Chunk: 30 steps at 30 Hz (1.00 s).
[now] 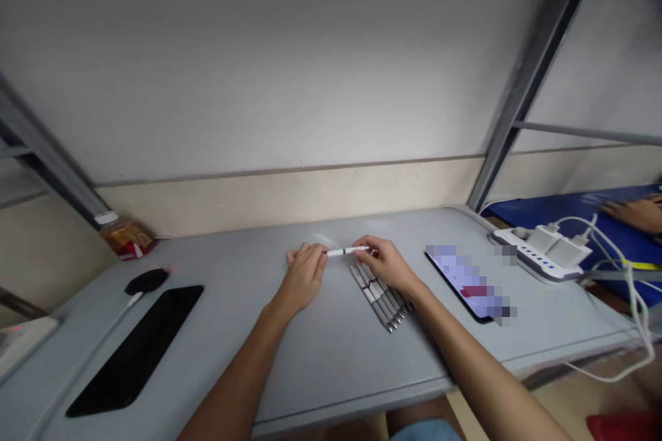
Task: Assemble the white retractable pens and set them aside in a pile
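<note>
Two hands, left hand [305, 274] and right hand [387, 263], pinch a slim white pen [347, 251] above smooth silver pens [380, 296] on the grey worktop [321, 351].

Your left hand [305, 274] and right hand [389, 263] are bare, with no rings, watch or gloves. Both forearms are uncovered up to the near edge of the table [331, 358], with no sleeves showing. Below that edge, a bit of light blue clothing shows.

Pen [347, 251] between both hands, row of pens [380, 295] just below, phone [468, 282] right.
</note>
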### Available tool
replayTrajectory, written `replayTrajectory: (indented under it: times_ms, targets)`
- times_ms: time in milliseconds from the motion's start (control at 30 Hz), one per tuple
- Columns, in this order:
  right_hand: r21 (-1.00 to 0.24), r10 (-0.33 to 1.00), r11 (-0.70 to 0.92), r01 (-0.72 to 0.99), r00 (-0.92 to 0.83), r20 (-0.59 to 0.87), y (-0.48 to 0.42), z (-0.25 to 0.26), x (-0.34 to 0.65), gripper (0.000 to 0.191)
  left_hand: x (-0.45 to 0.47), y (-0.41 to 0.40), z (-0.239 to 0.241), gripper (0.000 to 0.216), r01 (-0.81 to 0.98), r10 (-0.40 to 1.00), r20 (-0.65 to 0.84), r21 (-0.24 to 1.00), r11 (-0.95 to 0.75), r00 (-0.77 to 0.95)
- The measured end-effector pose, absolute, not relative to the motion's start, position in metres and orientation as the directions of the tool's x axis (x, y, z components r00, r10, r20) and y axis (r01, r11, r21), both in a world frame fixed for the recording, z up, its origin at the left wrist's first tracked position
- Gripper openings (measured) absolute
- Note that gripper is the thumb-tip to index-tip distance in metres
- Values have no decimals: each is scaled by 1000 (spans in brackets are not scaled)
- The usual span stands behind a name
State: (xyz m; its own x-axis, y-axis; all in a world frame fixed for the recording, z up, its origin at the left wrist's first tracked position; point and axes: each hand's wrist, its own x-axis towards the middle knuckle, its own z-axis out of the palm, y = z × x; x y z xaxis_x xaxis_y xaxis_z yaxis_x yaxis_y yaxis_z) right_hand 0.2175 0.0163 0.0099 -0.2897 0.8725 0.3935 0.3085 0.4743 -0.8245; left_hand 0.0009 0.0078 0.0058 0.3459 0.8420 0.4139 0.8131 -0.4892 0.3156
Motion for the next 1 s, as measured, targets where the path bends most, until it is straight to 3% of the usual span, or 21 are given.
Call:
replayTrajectory:
  times_ms: [100,267,367,600,700,867,933,1000]
  targets:
    - [-838,903,415,354,-277,330,17,10,220,42,4,7,3,30,805,844,405,331,-493,351]
    - [-833,866,484,267,-282,413,17,8,223,30,4,5,4,28,795,845,410,352,-494,344]
    - [-830,869,469,302,-328,371,17,8,224,19,3,6,2,29,790,841,417,354,-501,346]
    - [-783,854,516,348,-288,434,14,11,223,21,4,7,-1,29,801,861,394,371,-470,322]
    - [-782,874,483,394,-278,399,13,12,224,37,5,6,-1,29,791,848,402,362,-493,344]
    - [-761,842,540,359,-234,487,14,15,226,34,3,8,0,29,800,848,418,357,-482,325]
    - [-739,832,554,383,-274,483,14,15,227,27,2,8,2,29,801,853,408,361,-477,324]
    - [-731,844,536,423,-291,451,14,15,227,33,2,7,4,28,797,851,407,362,-483,331]
